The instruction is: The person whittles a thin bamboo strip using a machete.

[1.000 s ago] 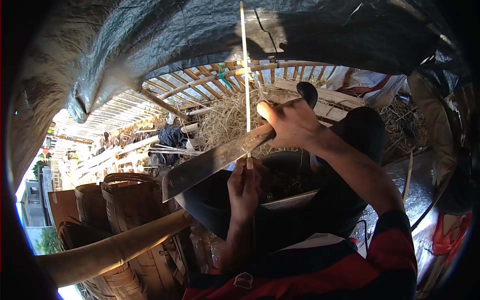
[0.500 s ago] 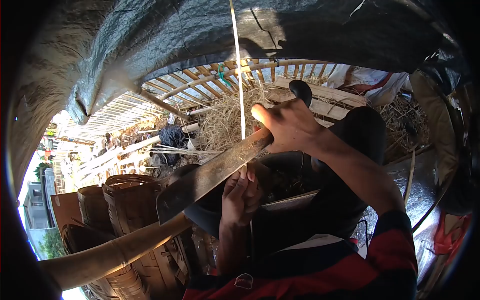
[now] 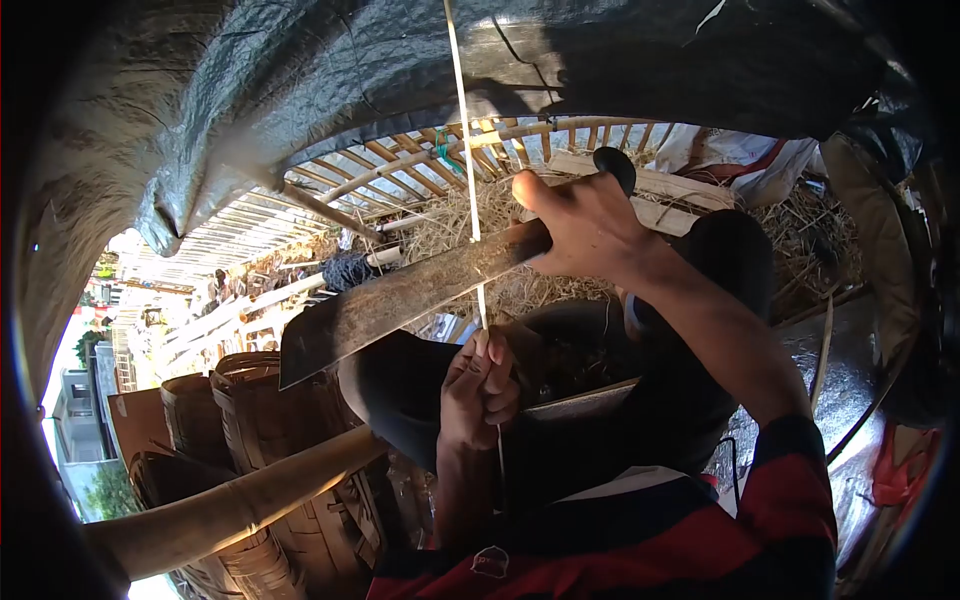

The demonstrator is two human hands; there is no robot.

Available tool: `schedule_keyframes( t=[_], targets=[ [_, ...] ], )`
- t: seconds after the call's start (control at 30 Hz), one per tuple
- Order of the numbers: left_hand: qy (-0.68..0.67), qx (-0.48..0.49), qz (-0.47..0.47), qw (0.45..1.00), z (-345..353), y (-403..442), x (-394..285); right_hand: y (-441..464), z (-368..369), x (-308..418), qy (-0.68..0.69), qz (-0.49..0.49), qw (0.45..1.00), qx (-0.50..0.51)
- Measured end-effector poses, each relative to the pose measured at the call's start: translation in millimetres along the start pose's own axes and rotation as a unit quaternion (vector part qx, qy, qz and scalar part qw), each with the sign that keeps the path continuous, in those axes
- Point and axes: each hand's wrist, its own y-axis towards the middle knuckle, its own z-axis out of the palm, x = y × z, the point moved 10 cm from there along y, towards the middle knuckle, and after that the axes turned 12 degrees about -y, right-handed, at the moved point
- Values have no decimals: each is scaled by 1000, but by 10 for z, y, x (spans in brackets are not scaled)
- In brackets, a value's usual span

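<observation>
My right hand (image 3: 595, 230) is wrapped round the dark handle of a wide machete (image 3: 400, 300), whose blade slants down to the left with its tip at the far left end. A thin pale bamboo strip (image 3: 463, 110) rises past the blade to the top of the view. Below the blade, my left hand (image 3: 480, 385) pinches this strip between thumb and fingers, and its lower end hangs beneath the hand. The blade crosses the strip and touches or nearly touches it. My dark-clad legs lie beneath both hands.
A thick bamboo pole (image 3: 250, 495) extends from the lower left toward my leg, beside woven baskets (image 3: 270, 400). Beyond lie straw (image 3: 435, 240), a slatted bamboo fence (image 3: 400, 170) and flat wooden pieces (image 3: 660, 215). A dark tarp (image 3: 650, 70) hangs overhead.
The machete has moved left and most recently upward, away from my left hand. The strip's upper part has tilted left. Both hands have kept their holds.
</observation>
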Motion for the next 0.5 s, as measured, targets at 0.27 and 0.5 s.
schedule_keyframes(
  t=[0.27,0.5],
  targets=[
    [-31,42,-36,998,39,6,81,-56,-108,267,17,-103,993,-52],
    [-76,70,-33,994,127,30,63,-35,-104,196,-1,-74,997,-33]
  ],
)
